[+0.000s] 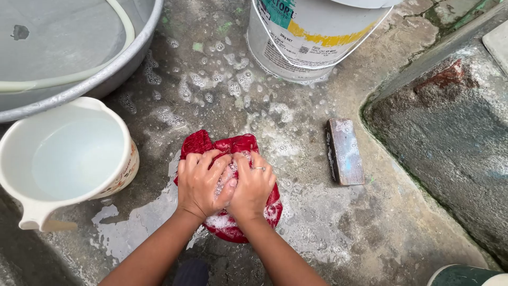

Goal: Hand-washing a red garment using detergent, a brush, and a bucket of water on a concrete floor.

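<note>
At centre frame we bunch the soapy red cloth on wet concrete, left hand and right hand both clenched on it; soft, limp, slippery, best gripped by gathered folds.

Brush, bucket, basin, jug

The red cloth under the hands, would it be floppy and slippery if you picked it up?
Probably floppy: the red cloth is bunched in soft folds under the left hand and right hand. Likely slippery too, since white suds cover it and the wet concrete floor. Soaked like this, it may feel heavy for its size and drip.
</note>
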